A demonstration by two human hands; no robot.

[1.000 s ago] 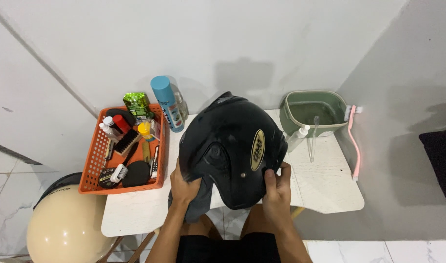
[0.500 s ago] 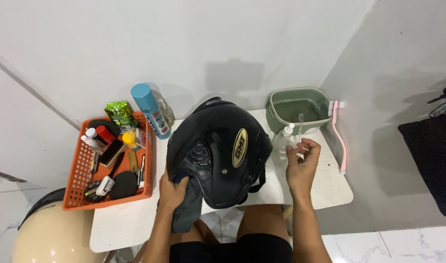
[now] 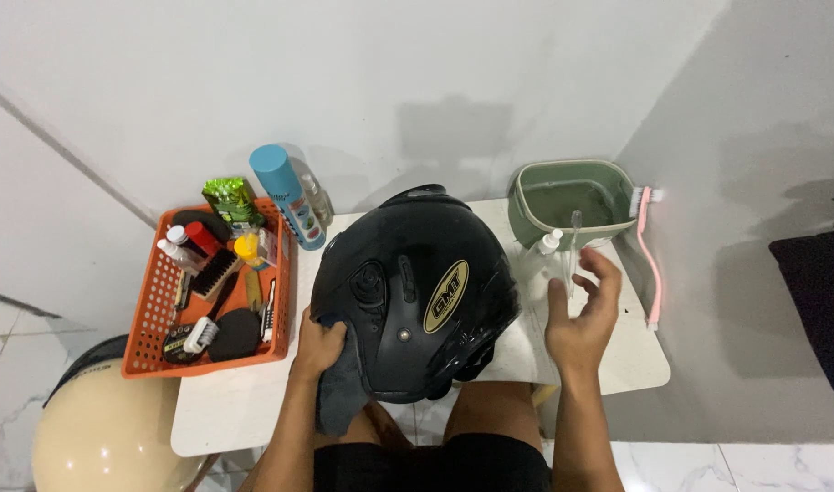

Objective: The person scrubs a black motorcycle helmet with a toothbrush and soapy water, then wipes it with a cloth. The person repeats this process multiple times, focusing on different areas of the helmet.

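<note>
A glossy black helmet (image 3: 417,292) with a gold oval emblem rests on the near edge of a small white table (image 3: 244,410). My left hand (image 3: 321,344) presses a dark grey cloth (image 3: 337,392) against the helmet's left lower side. My right hand (image 3: 581,314) hovers to the right of the helmet, fingers spread and curved around a clear spray bottle (image 3: 542,264) with a white nozzle, not closed on it.
An orange basket (image 3: 148,319) of brushes and small bottles stands at the left. A blue spray can (image 3: 285,196) and a green packet (image 3: 230,199) stand behind it. A green water tub (image 3: 572,196) and pink brush (image 3: 649,251) are at the right. A cream helmet (image 3: 89,451) lies lower left.
My right hand left the helmet's right side and moved right and up to the clear spray bottle, opening its fingers. My left hand stayed on the cloth at the helmet.
</note>
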